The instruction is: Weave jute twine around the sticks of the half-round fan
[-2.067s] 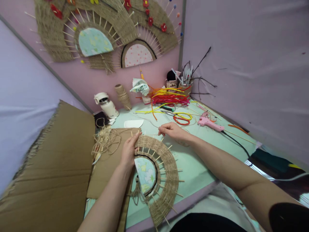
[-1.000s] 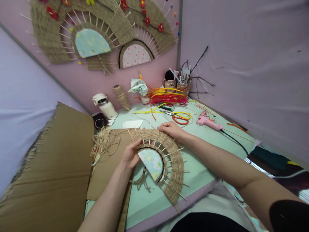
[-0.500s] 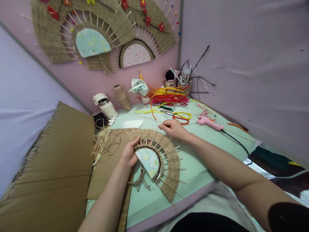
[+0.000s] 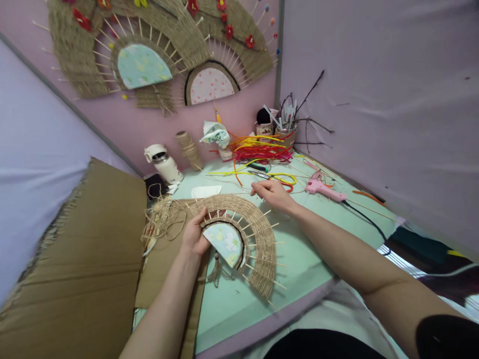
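Note:
A half-round woven fan point(image 4: 267, 249) of brown twine on thin sticks has a pale floral half-disc point(image 4: 224, 242) at its centre and a twine tassel point(image 4: 216, 271) hanging below. My left hand point(image 4: 195, 234) grips the fan at its left side, thumb on the front, other fingers partly hidden behind. Above the fan's upper right edge is my right hand point(image 4: 272, 195), its fingers pinched together. A thin strand of twine point(image 4: 235, 193) runs up to those fingertips from the left. The fan is tilted over the pale green table point(image 4: 299, 269).
Behind lie red-handled scissors point(image 4: 287, 187), pipe cleaners point(image 4: 262, 149), a twine spool point(image 4: 189, 149) and a white bottle point(image 4: 166, 167). A pink glue gun point(image 4: 324, 189) with its cord sits right. Cardboard point(image 4: 82, 264) and loose twine point(image 4: 162, 219) are left. Finished fans point(image 4: 71, 55) hang behind.
The fan and my left hand have shifted slightly up and left, and the fan has turned a little. My right hand has moved slightly right, its fingers still pinched.

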Tool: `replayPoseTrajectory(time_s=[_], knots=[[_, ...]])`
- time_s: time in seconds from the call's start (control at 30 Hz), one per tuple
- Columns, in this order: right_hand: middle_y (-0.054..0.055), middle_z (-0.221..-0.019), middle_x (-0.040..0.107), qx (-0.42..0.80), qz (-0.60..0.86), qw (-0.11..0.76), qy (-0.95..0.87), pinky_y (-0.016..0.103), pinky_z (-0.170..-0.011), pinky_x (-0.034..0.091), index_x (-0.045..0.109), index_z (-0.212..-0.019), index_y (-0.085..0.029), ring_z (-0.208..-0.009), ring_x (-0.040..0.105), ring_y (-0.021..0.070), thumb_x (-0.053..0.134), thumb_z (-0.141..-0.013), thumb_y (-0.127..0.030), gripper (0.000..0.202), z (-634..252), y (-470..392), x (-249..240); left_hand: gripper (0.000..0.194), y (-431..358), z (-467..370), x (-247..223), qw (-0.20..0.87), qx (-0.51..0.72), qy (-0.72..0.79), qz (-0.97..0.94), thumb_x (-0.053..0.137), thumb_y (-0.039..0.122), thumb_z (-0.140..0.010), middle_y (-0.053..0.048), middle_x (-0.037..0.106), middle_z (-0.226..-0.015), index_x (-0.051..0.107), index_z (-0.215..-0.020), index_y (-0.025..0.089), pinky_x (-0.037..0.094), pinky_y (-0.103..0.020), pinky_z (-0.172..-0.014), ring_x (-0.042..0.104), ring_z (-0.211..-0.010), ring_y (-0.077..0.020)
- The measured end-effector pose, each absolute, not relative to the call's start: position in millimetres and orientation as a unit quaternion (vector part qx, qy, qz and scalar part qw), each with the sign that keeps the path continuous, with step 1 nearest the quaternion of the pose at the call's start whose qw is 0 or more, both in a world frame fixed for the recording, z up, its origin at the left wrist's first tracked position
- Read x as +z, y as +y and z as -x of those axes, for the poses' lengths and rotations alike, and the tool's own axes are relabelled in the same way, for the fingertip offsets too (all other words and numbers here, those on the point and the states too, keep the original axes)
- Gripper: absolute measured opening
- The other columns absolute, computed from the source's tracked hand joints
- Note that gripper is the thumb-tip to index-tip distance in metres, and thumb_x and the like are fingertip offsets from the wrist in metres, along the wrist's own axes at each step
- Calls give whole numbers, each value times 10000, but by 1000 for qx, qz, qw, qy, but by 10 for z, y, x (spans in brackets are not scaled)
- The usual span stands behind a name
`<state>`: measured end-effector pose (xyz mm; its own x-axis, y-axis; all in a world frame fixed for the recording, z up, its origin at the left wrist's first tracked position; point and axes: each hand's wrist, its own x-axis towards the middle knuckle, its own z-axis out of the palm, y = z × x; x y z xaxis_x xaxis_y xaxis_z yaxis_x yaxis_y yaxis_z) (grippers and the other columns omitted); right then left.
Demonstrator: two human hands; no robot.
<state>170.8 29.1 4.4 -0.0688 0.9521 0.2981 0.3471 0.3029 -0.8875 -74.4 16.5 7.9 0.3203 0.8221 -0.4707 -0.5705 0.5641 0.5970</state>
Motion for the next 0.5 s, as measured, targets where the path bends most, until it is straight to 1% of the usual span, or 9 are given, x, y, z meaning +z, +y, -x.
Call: replayPoseTrajectory(time_s=[0.17,0.27,0.33,0.4,0.5], knots=[[2,-561,490,390,483,458,-636,253,-562,336,709,-775,-139,-569,455,124,405,-857,-600,559,-1691,294,49,282,147,712,123,779,474,384,-147,425,240,-890,-166,716,-800,639,-927,58,514,-500,-858,693,-832,-296],[7,-562,502,449,466,434,-627,250,-540,319,709,-757,-137,-552,442,117,411,-851,-607,565,-1671,301,30,275,151,710,105,779,486,370,-144,439,230,-885,-164,718,-806,643,-943,54,527,-477,-847,697,-813,-282],[10,-572,520,472,462,423,-620,248,-530,313,706,-752,-140,-549,439,114,423,-842,-613,558,-1665,312,10,261,158,718,83,776,500,359,-140,455,224,-880,-148,724,-831,646,-970,71,537,-451,-838,698,-811,-265],[7,-573,522,471,467,421,-619,246,-527,310,700,-742,-142,-544,430,111,427,-836,-619,557,-1668,322,-3,250,166,725,71,772,512,351,-137,460,216,-880,-136,727,-848,650,-974,84,547,-427,-824,699,-811,-250],[1,-561,509,449,474,422,-629,247,-543,321,698,-734,-136,-546,431,111,419,-838,-617,565,-1682,325,3,258,172,724,81,764,521,354,-140,447,213,-886,-144,725,-832,654,-936,67,560,-411,-784,700,-790,-247]])
